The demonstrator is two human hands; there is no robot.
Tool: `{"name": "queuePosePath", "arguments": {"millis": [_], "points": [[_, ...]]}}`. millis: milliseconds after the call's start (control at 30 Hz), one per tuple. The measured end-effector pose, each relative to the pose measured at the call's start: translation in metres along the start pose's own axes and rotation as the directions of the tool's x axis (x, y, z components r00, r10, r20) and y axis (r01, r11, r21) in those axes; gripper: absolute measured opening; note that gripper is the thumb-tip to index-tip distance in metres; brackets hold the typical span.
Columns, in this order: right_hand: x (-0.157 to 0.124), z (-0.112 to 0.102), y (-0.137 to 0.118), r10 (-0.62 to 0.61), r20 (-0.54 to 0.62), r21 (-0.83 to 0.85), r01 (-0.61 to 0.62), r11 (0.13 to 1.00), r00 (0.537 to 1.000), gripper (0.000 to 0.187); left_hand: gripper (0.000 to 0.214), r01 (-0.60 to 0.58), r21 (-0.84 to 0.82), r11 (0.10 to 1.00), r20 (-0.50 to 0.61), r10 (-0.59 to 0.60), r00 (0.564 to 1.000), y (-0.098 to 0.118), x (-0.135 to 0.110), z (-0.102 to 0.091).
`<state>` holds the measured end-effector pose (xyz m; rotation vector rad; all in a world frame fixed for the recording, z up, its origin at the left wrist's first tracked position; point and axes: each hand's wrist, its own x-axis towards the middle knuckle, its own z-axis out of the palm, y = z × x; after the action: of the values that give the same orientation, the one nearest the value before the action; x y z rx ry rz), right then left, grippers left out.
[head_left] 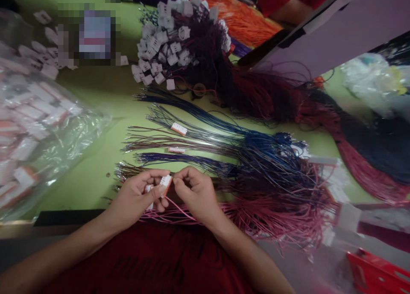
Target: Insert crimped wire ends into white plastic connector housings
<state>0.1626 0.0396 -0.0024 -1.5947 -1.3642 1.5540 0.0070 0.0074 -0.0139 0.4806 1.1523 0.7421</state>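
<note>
Pinching a small white connector point(165, 182) between thumb and fingers, the left hand point(137, 193) has its grip closed over the near edge of the green surface point(96, 174). The right hand point(196, 191) has its grip pinched shut on a pink wire point(182, 212) there too. Blue wire bundles point(205, 134) lie at the surface's middle, a clear bag point(48, 127) at its left edge.

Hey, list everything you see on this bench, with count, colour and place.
white connector: one, white, near edge, held
pink wire: one, pink, trailing from it
wire bundles: several, blue and brown, mid-table
loose connectors: two, white-orange, on wire bundles
connector pile: one, white, top centre
bag: one, clear, left
crate: one, red, bottom right
table: one, green, underneath
left hand: one, grips white connector
right hand: one, pinches pink wire
</note>
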Motion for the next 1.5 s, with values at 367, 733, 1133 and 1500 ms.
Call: {"name": "queuePosePath", "arguments": {"millis": [367, 733, 1133, 1500], "points": [[0.001, -0.004, 0.006, -0.060, 0.034, -0.050, 0.062, 0.997, 0.998, 0.010, 0.032, -0.006, -0.002, 1.000, -0.033, 0.006, 0.999, 0.002, 0.001, 0.001], [0.032, -0.049, 0.018, -0.459, 0.086, -0.920, 0.247, 0.304, 0.884, 0.015, 0.035, 0.060, 0.017, 0.998, 0.004, -0.060, 0.998, 0.002, 0.009, -0.002], [0.028, -0.057, 0.016, -0.484, 0.073, -0.906, 0.261, 0.334, 0.872, 0.016, 0.036, 0.084, 0.023, 0.996, 0.026, -0.085, 0.996, 0.005, 0.010, -0.002], [0.031, -0.055, 0.023, -0.503, 0.078, -0.917, 0.261, 0.303, 0.861, 0.014, 0.035, 0.074, 0.040, 0.996, 0.036, -0.076, 0.996, 0.003, 0.010, -0.005]]}}
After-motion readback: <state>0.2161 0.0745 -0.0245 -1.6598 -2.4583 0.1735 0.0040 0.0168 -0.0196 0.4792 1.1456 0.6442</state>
